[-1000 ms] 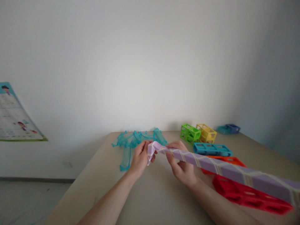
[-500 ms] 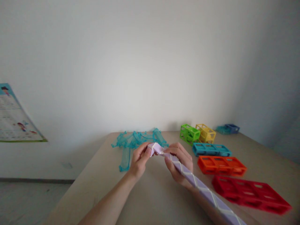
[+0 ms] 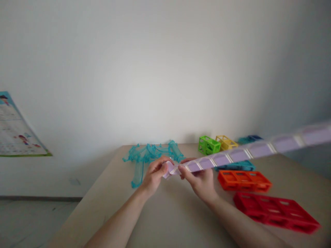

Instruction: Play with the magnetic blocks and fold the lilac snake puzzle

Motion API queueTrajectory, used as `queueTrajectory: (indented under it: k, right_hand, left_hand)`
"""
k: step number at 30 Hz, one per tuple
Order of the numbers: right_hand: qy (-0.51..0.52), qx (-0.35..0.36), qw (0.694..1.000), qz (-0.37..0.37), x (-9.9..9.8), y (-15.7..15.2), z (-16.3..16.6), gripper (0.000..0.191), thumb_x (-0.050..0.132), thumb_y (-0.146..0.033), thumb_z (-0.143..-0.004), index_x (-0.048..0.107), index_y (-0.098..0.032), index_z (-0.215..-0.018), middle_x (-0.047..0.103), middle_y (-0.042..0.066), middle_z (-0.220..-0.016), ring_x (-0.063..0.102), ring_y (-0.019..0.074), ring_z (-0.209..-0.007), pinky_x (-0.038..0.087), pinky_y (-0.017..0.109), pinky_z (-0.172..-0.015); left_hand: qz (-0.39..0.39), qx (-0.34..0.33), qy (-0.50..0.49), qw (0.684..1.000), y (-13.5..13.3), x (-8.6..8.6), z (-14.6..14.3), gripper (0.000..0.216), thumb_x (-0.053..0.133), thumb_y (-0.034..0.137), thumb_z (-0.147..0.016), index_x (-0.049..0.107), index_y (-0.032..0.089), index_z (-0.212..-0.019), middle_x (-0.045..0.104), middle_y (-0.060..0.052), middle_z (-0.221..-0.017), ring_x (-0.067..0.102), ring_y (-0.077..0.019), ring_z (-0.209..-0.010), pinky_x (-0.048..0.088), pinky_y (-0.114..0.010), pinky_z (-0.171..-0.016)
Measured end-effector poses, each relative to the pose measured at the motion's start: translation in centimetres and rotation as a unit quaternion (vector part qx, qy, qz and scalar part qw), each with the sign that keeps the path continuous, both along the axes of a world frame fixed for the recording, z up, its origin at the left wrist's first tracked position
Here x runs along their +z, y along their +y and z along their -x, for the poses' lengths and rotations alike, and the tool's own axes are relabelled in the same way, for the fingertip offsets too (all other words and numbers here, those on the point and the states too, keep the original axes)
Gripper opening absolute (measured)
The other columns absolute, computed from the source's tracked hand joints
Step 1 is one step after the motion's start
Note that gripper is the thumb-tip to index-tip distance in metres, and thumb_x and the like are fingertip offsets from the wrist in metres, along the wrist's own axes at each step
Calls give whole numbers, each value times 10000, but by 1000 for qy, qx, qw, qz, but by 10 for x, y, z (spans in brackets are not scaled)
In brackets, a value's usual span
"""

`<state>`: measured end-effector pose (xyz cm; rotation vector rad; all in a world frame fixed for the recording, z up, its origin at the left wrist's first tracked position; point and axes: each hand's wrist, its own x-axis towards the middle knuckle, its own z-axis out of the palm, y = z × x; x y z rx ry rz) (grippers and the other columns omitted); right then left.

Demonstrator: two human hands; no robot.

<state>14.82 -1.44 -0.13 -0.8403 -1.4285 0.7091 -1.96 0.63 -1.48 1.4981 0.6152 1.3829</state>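
Note:
A long snake-cube puzzle (image 3: 222,159), lilac with white wedges, is held above the table in both hands. My left hand (image 3: 154,175) pinches its bent near end between thumb and fingers. Just to the right, my right hand (image 3: 198,177) grips the strip close to the bend, with the thumb in front and the fingers partly hidden behind. From there the straight part of the puzzle slants up and out past the right edge, its far end blurred. Behind my left hand lie several clear teal plastic track pieces (image 3: 139,170).
On the right of the table (image 3: 108,203) lie red (image 3: 276,212), orange (image 3: 244,181) and blue (image 3: 235,166) open frames. Green (image 3: 209,145) and yellow (image 3: 222,142) frames stand farther back. A wall rises behind; a poster (image 3: 19,131) hangs at left.
The puzzle's long part has swung from pointing down toward the lower right to slanting up to the right. My right hand has turned with it. My left hand stays at the bent end.

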Motion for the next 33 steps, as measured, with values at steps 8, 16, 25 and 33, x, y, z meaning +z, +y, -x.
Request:
queueTrajectory:
  k: [8, 16, 25, 33]
  right_hand:
    - [42, 42, 998, 3, -3, 2, 3, 228, 685, -365, -785, 617, -147, -797, 600, 0, -516, 565, 130, -437, 446, 228, -440]
    - [64, 57, 996, 29, -1, 4, 3, 255, 658, -381, -810, 595, -142, -746, 588, -11, -469, 542, 110, -384, 421, 199, -391]
    - [138, 117, 978, 109, -5, 8, 8, 300, 657, -388, -807, 602, -128, -667, 611, 7, -471, 526, 108, -358, 434, 204, -372]
    - [225, 178, 940, 186, -4, 8, 15, 308, 652, -387, -796, 578, -134, -638, 536, -24, -402, 445, 95, -316, 370, 200, -331]
  left_hand:
    - [76, -67, -53, 993, -2, -1, -4, 268, 573, 395, -846, 642, 136, -829, 556, -23, -638, 504, -123, -552, 350, -234, -506]
    - [82, -74, -43, 993, -4, 3, -6, 333, 564, 447, -842, 634, 121, -831, 542, -16, -541, 470, -116, -477, 317, -239, -471]
    - [123, -82, -100, 984, -10, 9, -12, 342, 677, 462, -751, 619, 126, -774, 592, -40, -697, 532, -134, -586, 384, -264, -570]
    - [120, -174, -112, 971, -12, 9, -16, 348, 577, 504, -826, 554, 171, -927, 627, -41, -677, 629, -207, -642, 445, -321, -622]
